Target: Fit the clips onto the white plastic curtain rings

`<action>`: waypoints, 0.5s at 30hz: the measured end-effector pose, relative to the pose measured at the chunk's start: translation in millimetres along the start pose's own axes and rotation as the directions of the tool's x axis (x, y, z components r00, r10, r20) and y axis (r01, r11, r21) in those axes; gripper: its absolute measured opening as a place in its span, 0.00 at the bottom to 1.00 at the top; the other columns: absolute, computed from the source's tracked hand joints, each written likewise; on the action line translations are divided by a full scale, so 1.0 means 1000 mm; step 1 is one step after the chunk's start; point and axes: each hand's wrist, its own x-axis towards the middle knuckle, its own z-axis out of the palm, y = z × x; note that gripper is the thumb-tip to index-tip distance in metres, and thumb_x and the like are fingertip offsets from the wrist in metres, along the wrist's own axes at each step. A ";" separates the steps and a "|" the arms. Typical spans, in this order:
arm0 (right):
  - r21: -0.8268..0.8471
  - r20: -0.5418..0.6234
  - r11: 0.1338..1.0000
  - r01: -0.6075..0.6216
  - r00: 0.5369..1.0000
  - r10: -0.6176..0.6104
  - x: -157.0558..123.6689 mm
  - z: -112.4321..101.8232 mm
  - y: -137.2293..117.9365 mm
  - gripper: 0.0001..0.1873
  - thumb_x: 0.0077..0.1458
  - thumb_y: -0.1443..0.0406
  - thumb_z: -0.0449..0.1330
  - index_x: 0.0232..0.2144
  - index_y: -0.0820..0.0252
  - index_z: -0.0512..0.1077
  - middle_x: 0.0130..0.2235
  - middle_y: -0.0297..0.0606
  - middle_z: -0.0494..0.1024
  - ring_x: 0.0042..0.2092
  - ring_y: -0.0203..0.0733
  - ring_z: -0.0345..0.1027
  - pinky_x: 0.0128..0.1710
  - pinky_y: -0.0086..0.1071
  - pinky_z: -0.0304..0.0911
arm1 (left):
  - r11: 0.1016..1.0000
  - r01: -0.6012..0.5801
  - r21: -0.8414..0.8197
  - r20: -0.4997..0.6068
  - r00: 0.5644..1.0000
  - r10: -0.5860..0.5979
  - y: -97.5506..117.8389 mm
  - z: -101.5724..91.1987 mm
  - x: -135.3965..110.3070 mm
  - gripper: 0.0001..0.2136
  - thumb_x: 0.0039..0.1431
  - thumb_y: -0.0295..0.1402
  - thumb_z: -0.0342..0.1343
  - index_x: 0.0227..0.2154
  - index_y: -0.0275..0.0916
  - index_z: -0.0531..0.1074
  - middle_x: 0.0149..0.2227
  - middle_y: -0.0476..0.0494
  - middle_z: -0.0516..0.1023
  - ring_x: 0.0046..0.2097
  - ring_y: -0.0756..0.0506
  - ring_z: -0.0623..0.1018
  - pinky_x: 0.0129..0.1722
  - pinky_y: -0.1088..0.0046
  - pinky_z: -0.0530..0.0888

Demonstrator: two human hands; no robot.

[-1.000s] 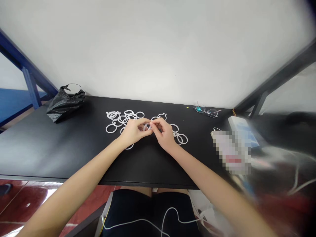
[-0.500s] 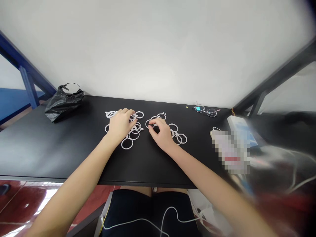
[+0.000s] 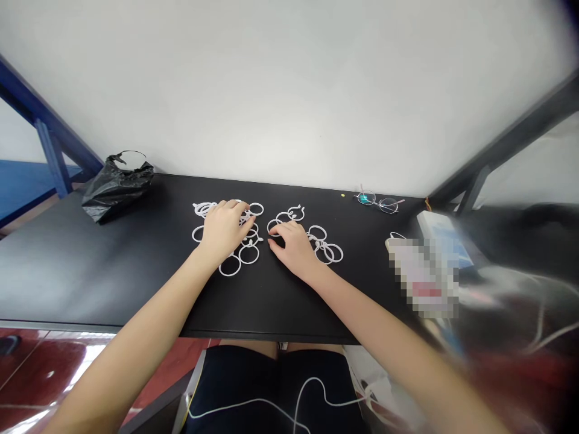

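Note:
White rings with small eyelets, looking like curtain rings, lie in two loose groups on the black table. My left hand rests palm down over the left group, thumb apart from the fingers, hiding part of it. A ring lies flat just below that hand. My right hand is low over the right group, with a gap between thumb and fingertips. Its fingertips touch or nearly touch a ring. More overlapping rings lie to its right.
A crumpled black plastic bag sits at the far left. Eyeglasses lie at the back right, near the wall. A white and blue box and a blurred-out item are on the right. A white cable crosses my lap.
The rings beside my left thumb and below that hand have shifted slightly. My right thumb has moved a little left and down, away from its fingertips.

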 end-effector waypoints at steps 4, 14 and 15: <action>-0.050 0.021 0.999 0.008 1.000 -0.007 0.001 0.001 0.001 0.04 0.56 0.70 0.61 0.31 0.58 0.69 0.34 0.36 0.77 0.39 0.44 0.66 0.44 0.37 0.59 | 0.980 -0.120 -0.159 -0.041 0.993 0.114 0.016 -0.002 -0.004 0.08 0.63 0.33 0.52 0.39 0.37 0.75 0.39 0.40 0.79 0.42 0.40 0.77 0.42 0.62 0.70; -0.025 -0.046 0.997 0.076 0.996 -0.077 0.001 0.000 0.001 0.08 0.63 0.68 0.54 0.31 0.57 0.69 0.34 0.37 0.76 0.39 0.44 0.66 0.45 0.38 0.58 | 0.911 -0.231 -0.341 0.007 0.969 0.248 0.025 0.002 -0.008 0.10 0.63 0.26 0.47 0.39 0.38 0.73 0.40 0.41 0.78 0.44 0.42 0.76 0.49 0.60 0.69; -0.005 -0.085 0.998 0.067 0.994 -0.068 0.001 -0.001 -0.001 0.08 0.63 0.68 0.54 0.30 0.56 0.69 0.34 0.37 0.76 0.39 0.44 0.66 0.45 0.38 0.58 | 0.912 -0.225 -0.343 0.014 0.970 0.244 0.024 0.002 -0.007 0.10 0.63 0.26 0.47 0.40 0.38 0.73 0.40 0.41 0.78 0.45 0.42 0.76 0.50 0.60 0.68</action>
